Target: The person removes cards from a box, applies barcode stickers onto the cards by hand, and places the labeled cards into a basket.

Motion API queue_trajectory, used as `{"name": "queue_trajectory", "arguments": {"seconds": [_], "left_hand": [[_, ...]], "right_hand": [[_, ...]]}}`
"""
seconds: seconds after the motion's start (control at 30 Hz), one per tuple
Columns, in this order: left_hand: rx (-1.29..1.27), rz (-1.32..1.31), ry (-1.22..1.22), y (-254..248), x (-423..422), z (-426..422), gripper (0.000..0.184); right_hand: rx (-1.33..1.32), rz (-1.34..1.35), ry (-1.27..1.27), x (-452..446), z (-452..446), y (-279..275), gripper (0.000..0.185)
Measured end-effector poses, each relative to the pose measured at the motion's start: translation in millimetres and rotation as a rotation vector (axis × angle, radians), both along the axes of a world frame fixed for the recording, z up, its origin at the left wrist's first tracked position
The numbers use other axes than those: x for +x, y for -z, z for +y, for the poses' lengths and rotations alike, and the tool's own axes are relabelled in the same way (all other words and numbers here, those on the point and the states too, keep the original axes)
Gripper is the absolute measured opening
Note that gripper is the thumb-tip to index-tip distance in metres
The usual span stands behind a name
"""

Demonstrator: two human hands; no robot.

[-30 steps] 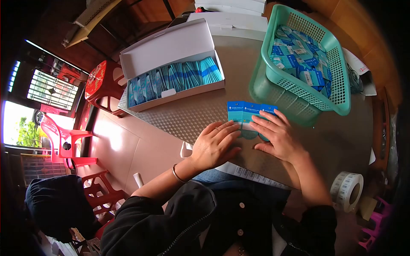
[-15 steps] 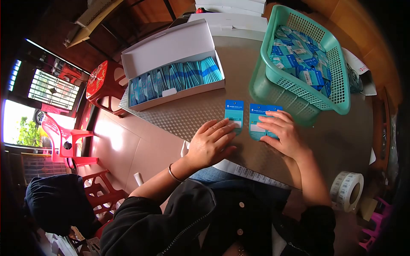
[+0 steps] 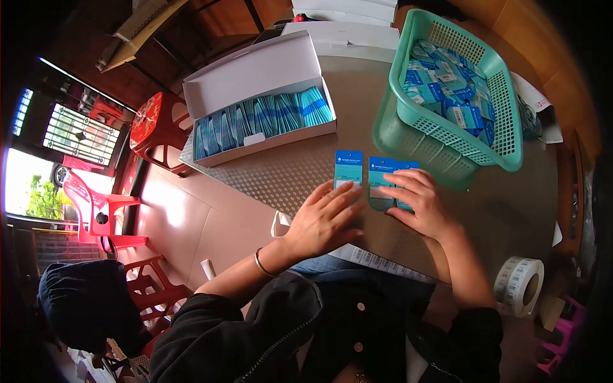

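Blue packets (image 3: 381, 171): three, flat on my bench (image 3: 504, 217)!
Left grip (image 3: 322, 220): apart, covering one's lower end.
Right grip (image 3: 421, 203): over two; whether clamped, I can't tell.

Daylight pours in from the left, through a bright opening (image 3: 38, 198) with greenery (image 3: 43, 199) beyond it and a grilled window (image 3: 80, 133) above, leaving a white glare on the pale tiled floor (image 3: 191, 236). Near there I see a pinkish-red plastic chair (image 3: 105, 203) and a red stool (image 3: 156, 118) with a patterned top. The brown-grey bench (image 3: 511, 204) is partly dimpled. Orange-brown wall tiles (image 3: 543, 48) rise behind it; a magenta stool (image 3: 563, 332) sits low at right.
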State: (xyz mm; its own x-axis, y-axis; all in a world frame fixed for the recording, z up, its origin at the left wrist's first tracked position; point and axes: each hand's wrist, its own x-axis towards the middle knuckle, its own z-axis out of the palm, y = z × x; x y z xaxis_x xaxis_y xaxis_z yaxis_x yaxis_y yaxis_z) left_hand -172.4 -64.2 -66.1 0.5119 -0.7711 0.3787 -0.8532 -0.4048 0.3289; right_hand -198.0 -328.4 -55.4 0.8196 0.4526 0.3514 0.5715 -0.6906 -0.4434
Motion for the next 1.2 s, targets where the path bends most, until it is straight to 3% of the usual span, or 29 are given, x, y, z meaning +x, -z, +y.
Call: {"name": "queue_trajectory", "arguments": {"seconds": [0.2,0.4,0.5,0.6,0.73,0.83,1.0,1.1,1.2], "left_hand": [[0.078,-0.002,0.069,1.3,-3.8,-14.9,0.055],[0.095,0.016,0.053,1.3,-4.8,-15.2,0.051],[-0.065,-0.015,0.153,4.4,-7.3,-6.9,0.039],[-0.235,-0.044,0.442,10.0,-19.3,6.2,0.027],[-0.152,0.078,0.552,25.2,-35.1,25.7,0.021],[0.057,0.189,0.175,38.8,-49.7,29.8,0.031],[0.357,0.253,0.050,62.2,-59.0,19.8,0.036],[0.326,0.095,0.047,83.7,-60.1,15.3,0.035],[0.335,0.104,0.015,87.9,-64.1,15.0,0.026]], "right_hand": [[0.055,-0.097,0.129,2.2,-4.1,-8.0,0.033],[0.029,-0.031,0.222,2.3,-12.0,-5.3,0.028],[0.080,-0.109,0.240,3.8,-12.1,-1.4,0.026],[0.188,-0.086,0.267,2.7,-10.5,-3.5,0.025],[0.262,-0.021,0.289,3.8,-10.7,-4.6,0.025],[0.307,-0.041,0.289,6.7,-14.8,2.2,0.025],[0.361,-0.018,0.307,9.2,-16.8,9.5,0.024],[0.390,-0.009,0.309,9.3,-18.4,16.0,0.023],[0.362,0.018,0.330,7.7,-20.3,16.8,0.023]]}}
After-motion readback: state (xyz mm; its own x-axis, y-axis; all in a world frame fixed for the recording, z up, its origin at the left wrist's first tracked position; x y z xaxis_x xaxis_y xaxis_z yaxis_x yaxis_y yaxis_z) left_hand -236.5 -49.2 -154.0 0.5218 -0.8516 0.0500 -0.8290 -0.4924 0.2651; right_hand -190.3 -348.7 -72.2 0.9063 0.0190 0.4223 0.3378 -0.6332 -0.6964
